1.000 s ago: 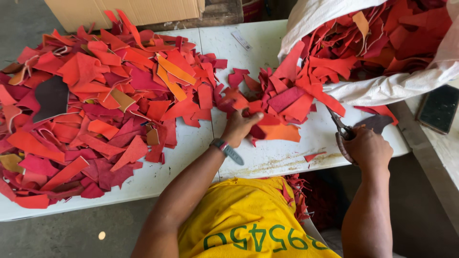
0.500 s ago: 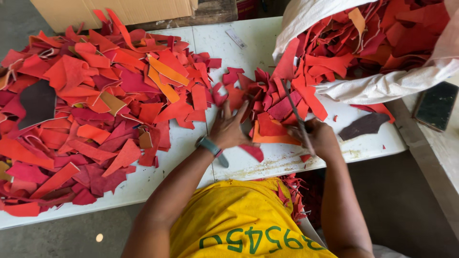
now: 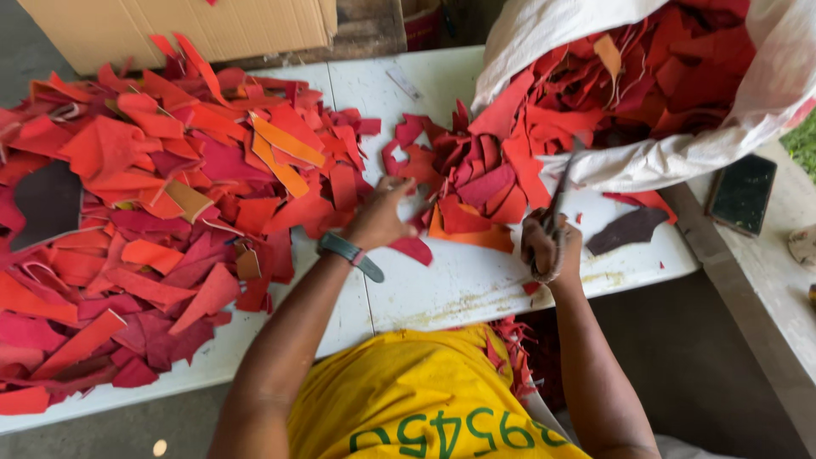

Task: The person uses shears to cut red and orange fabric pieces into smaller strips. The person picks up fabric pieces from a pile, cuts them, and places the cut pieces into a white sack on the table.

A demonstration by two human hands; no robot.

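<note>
My left hand (image 3: 380, 217), with a dark wristband below it, rests on the edge of a small heap of red and orange scraps (image 3: 472, 183) in the middle of the white table (image 3: 459, 285), fingers curled over a red piece. My right hand (image 3: 551, 246) grips a pair of scissors (image 3: 557, 200) whose blades point up toward the heap and the sack. A dark brown scrap (image 3: 627, 229) lies on the table just right of my right hand.
A big pile of red, orange and pink scraps (image 3: 153, 212) covers the table's left half. A white sack (image 3: 671, 85) full of red scraps lies at the top right. A dark phone (image 3: 742, 194) sits on a side ledge. A cardboard box (image 3: 178, 30) stands behind.
My right hand moved left from the dark brown scrap to the small heap, scissors now pointing upward. My left hand shifted slightly on the heap's edge.
</note>
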